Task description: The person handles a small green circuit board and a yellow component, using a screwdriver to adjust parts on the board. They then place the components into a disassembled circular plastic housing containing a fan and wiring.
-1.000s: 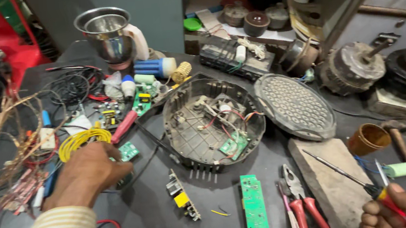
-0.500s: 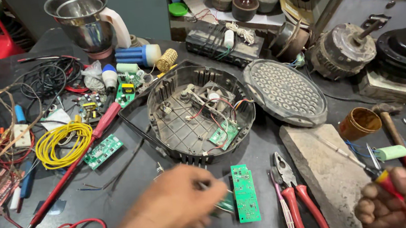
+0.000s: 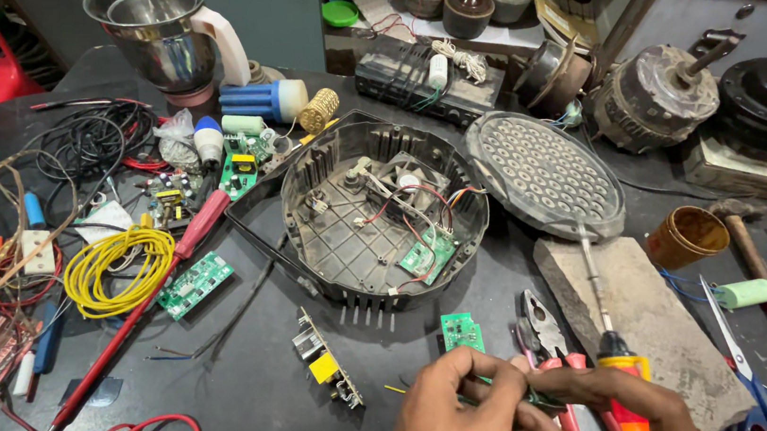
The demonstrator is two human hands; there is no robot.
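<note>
A small green circuit board (image 3: 461, 333) is held flat on the dark worktable (image 3: 259, 390), near the bottom edge of the view. It is pinched at its near end by the fingers of the left hand (image 3: 457, 417), which are closed on it. A screwdriver with an orange and red handle (image 3: 619, 362) is gripped tight in the right hand (image 3: 611, 396), its thin metal shaft pointing away. The step in hand looks like work on the board. A steady hold would be needed next, with the tip brought to the board. A round grey metal housing with wires inside (image 3: 383, 211) lies just behind.
</note>
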